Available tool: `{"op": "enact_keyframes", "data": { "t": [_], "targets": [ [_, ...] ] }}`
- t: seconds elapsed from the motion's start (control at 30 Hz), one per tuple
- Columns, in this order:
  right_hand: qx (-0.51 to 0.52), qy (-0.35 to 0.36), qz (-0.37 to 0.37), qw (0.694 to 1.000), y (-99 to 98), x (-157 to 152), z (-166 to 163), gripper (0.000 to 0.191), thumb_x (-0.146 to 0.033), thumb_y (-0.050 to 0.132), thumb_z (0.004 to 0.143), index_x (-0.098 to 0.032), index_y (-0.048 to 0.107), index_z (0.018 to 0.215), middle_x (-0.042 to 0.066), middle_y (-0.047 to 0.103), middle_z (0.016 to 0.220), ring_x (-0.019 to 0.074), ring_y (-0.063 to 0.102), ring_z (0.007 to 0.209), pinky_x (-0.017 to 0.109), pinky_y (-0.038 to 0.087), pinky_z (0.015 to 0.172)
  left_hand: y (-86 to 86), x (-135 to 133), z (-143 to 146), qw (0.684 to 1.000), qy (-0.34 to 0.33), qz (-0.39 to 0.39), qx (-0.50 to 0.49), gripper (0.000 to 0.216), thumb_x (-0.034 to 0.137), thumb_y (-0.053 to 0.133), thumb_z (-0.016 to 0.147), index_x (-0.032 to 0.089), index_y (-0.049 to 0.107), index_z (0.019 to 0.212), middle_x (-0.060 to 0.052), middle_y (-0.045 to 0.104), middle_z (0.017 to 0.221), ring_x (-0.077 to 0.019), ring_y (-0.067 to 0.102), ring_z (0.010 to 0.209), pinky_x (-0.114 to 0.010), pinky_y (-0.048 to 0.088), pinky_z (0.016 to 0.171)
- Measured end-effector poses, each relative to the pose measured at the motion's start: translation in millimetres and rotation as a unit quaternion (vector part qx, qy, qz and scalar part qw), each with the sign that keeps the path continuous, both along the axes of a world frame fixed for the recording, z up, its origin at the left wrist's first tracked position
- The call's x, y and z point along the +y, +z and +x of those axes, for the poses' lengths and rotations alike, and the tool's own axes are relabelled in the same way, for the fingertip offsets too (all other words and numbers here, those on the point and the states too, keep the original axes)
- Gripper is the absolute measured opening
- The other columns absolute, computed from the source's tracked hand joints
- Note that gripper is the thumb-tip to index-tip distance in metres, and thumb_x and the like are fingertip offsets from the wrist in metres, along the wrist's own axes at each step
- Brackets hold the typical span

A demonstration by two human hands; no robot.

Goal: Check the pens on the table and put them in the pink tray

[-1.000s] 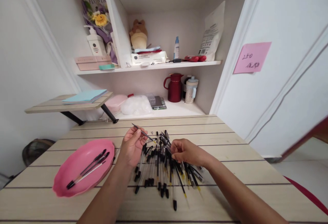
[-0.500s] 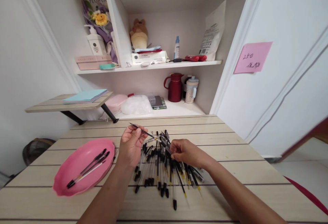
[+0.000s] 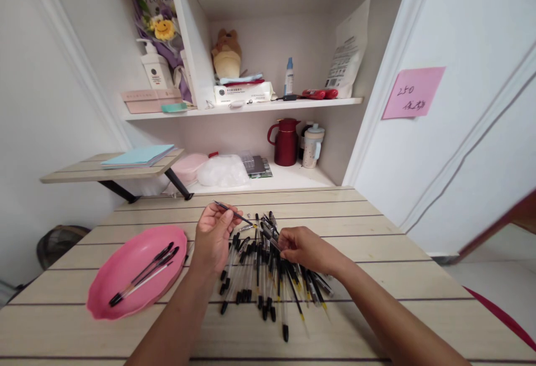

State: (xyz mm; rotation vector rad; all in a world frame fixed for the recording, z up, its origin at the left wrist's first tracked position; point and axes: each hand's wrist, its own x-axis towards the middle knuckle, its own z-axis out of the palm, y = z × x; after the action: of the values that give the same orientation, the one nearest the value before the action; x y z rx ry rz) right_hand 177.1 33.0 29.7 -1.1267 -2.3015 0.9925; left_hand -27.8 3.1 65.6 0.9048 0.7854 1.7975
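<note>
My left hand [image 3: 214, 237] pinches a thin black pen refill [image 3: 232, 213] between thumb and fingers, its tip pointing right toward the other hand. My right hand [image 3: 302, 247] is closed on a clear pen barrel [image 3: 270, 236] just above a heap of several black-capped pens [image 3: 268, 274] spread on the wooden table [image 3: 377, 276]. The refill's end almost meets the barrel. A pink oval dish [image 3: 125, 276] at the left holds a few pens [image 3: 144, 274].
Beyond the table, a shelf niche holds a red jug [image 3: 286, 142], a lidded cup [image 3: 312, 147], a plastic bag [image 3: 221, 171] and a pink box. A small raised desk [image 3: 113, 169] with a blue book stands at the left. A pink note [image 3: 412, 92] is stuck on the wall.
My left hand has shifted slightly, bringing the refill closer to the barrel in my right hand. The right hand has barely moved.
</note>
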Motion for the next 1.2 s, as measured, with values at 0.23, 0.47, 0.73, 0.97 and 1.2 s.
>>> {"op": "enact_keyframes", "data": {
  "t": [0.23,0.47,0.73,0.97,1.2],
  "targets": [
    [-0.002,-0.003,0.005,1.0,-2.6,2.1,0.6,0.005,-0.016,0.054,0.063,-0.019,0.052,0.067,-0.004,0.052,0.059,0.0085,0.043,0.053,0.019,0.031,0.049,0.3,-0.1,-0.2,1.0,0.009,0.009,-0.011,0.021,0.016,0.068,0.061,0.017,0.053,0.075,0.001,0.062,0.072,-0.0122,0.061,0.071,-0.023,0.047,0.063],
    [-0.011,0.001,0.015,1.0,-1.7,1.9,1.0,0.005,-0.015,0.053,0.063,-0.018,0.052,0.066,-0.003,0.052,0.06,0.0088,0.043,0.054,0.019,0.031,0.05,-0.3,0.3,-0.2,1.0,0.002,0.002,-0.002,0.021,0.016,0.068,0.061,0.017,0.053,0.075,0.001,0.061,0.072,-0.0116,0.06,0.07,-0.023,0.047,0.064],
    [-0.021,-0.001,0.028,0.999,-0.7,1.0,0.8,0.005,-0.015,0.053,0.064,-0.018,0.052,0.068,-0.003,0.053,0.061,0.009,0.045,0.054,0.018,0.031,0.049,-2.1,0.0,-1.0,1.0,-0.005,0.012,0.0,0.016,0.015,0.065,0.065,0.017,0.053,0.076,0.001,0.061,0.073,-0.0113,0.06,0.072,-0.022,0.047,0.065],
    [-0.03,-0.005,0.044,0.999,0.2,0.0,1.2,0.003,-0.016,0.052,0.066,-0.018,0.052,0.068,-0.003,0.053,0.062,0.0089,0.045,0.055,0.018,0.029,0.049,-2.9,0.1,-1.7,1.0,-0.011,0.017,0.002,0.016,0.014,0.064,0.065,0.016,0.053,0.077,0.001,0.061,0.073,-0.0111,0.06,0.071,-0.022,0.047,0.064],
    [-0.025,-0.002,0.051,0.998,-2.9,0.8,1.7,0.003,-0.017,0.052,0.066,-0.018,0.052,0.068,-0.003,0.053,0.061,0.0086,0.045,0.054,0.018,0.029,0.048,-4.1,0.7,-2.3,1.0,-0.011,0.018,0.008,0.017,0.014,0.064,0.066,0.016,0.053,0.078,0.001,0.062,0.073,-0.0113,0.061,0.072,-0.023,0.047,0.065]
  ]
}}
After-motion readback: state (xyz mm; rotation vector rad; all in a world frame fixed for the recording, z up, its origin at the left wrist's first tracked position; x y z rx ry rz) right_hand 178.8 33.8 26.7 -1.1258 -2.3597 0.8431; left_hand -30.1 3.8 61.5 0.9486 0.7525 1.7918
